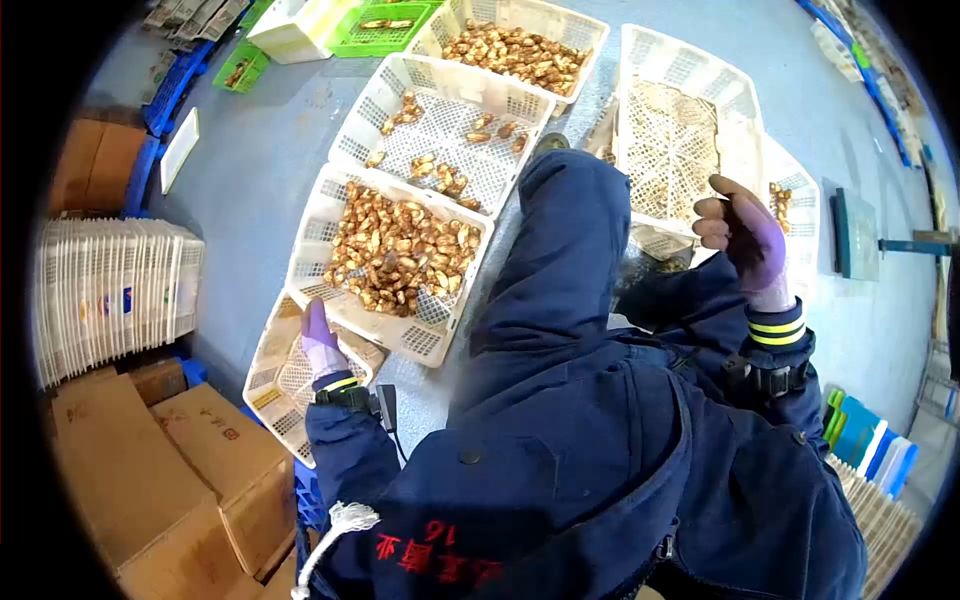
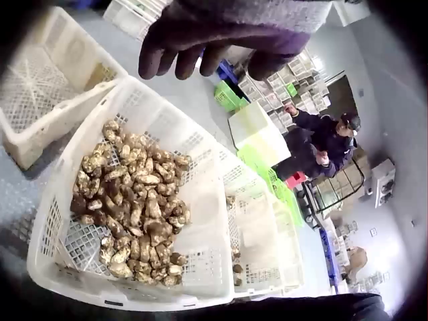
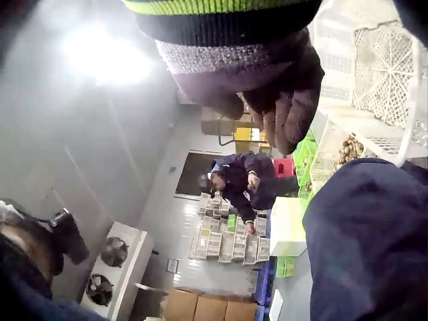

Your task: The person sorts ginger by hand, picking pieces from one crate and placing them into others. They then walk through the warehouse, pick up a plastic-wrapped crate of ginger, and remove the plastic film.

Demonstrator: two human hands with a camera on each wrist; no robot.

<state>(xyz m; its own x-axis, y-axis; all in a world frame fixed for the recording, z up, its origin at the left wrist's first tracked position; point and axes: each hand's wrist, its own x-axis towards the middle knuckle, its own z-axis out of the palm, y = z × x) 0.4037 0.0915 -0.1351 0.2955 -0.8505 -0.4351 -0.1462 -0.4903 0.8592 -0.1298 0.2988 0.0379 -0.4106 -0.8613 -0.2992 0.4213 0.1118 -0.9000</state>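
Mushrooms [image 1: 400, 250] sit heaped in the white mesh crate [image 1: 430, 345] just ahead of the left hand [image 1: 321, 340], whose fingers are relaxed and slightly apart, pinching nothing I can see. Right hand [image 1: 752, 240] is up near the right-hand crate [image 1: 670, 150], which shows its lattice floor; fingers loosely bent, nothing visible in them either. For picking through these, I'd go light: thumb and fingertips, take off the top, don't dig, since they probably bruise easily. Lay them down, don't drop them. Next out, the middle crate [image 1: 450, 125] has only small scattered bunches, the far crate [image 1: 565, 25] another big heap, and the green basket [image 1: 340, 45] a few brown bits I can't make out.
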